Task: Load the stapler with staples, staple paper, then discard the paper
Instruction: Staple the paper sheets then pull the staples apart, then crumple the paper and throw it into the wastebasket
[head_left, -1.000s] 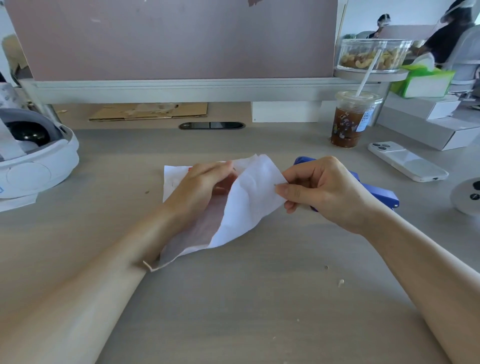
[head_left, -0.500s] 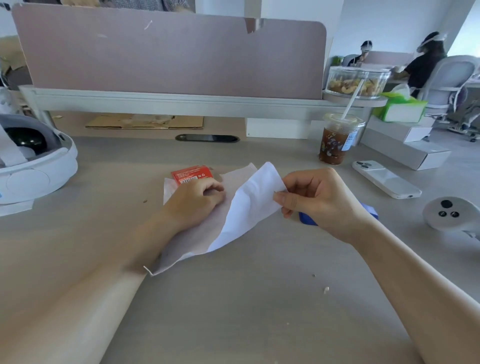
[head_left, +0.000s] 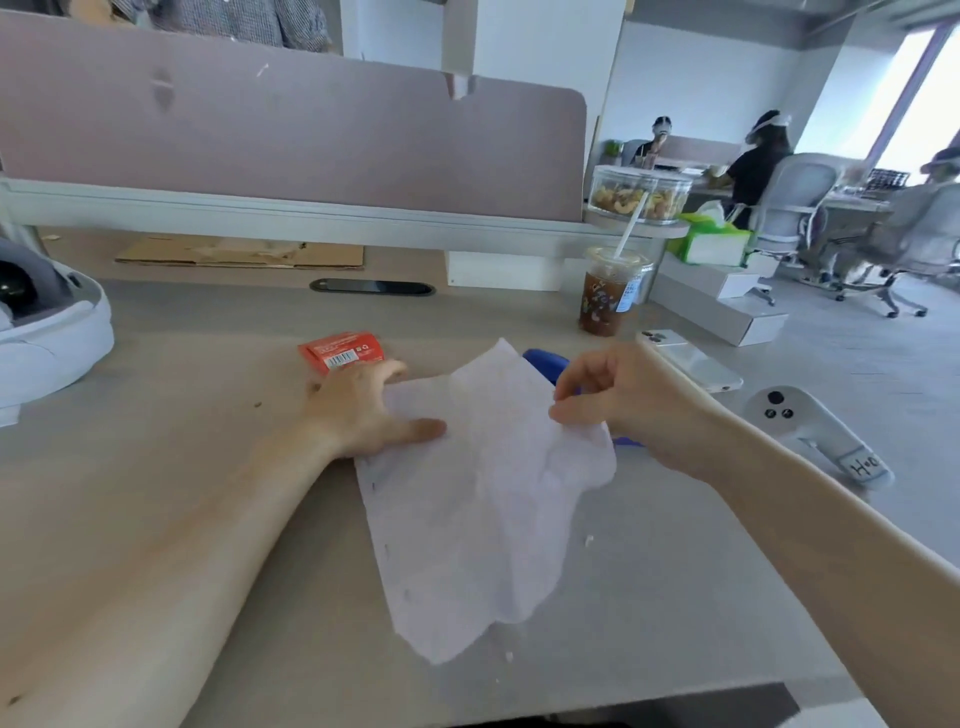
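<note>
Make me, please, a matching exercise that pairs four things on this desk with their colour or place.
1 paper
2 staple box
3 stapler
4 drink cup

A blue, partly hidden behind the paper
B orange-red, just beyond the left hand
C white, pinched by the right hand
D brown inside, with a straw

Pairs: 1-C, 2-B, 3-A, 4-D.

I count one sheet of paper (head_left: 478, 509), one blue stapler (head_left: 543, 364), one red staple box (head_left: 340, 352), one iced coffee cup (head_left: 608, 299), one phone (head_left: 691, 361) and one controller (head_left: 810, 431).
</note>
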